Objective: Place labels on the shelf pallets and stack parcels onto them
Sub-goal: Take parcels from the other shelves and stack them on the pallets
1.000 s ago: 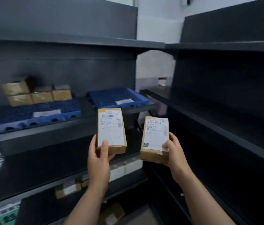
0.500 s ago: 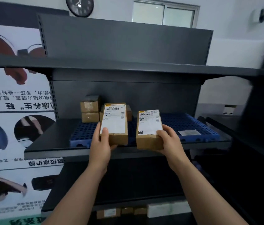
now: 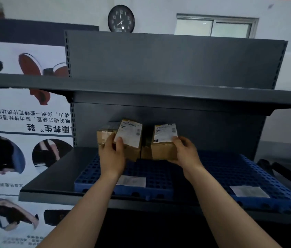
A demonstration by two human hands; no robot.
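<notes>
My left hand (image 3: 111,156) grips a brown parcel (image 3: 129,138) with a white shipping label, held tilted above the left blue pallet (image 3: 152,176). My right hand (image 3: 185,153) grips a second labelled parcel (image 3: 164,142) just to its right, over the same pallet. Behind the left parcel, stacked brown parcels (image 3: 105,136) sit at the back of the pallet, partly hidden by my hand. A white label (image 3: 132,180) lies on the left pallet's front. The right blue pallet (image 3: 248,172) carries its own white label (image 3: 248,191).
Both pallets rest on a dark grey metal shelf (image 3: 51,176); another shelf board (image 3: 159,91) hangs close overhead. A poster (image 3: 16,140) covers the wall at left. A clock (image 3: 121,18) and a window (image 3: 216,27) are above the shelving.
The view turned from the shelf corner to face this shelf unit. Both hands carried their parcels forward and up, from in front of the shelf edge to over the left pallet near the stacked parcels.
</notes>
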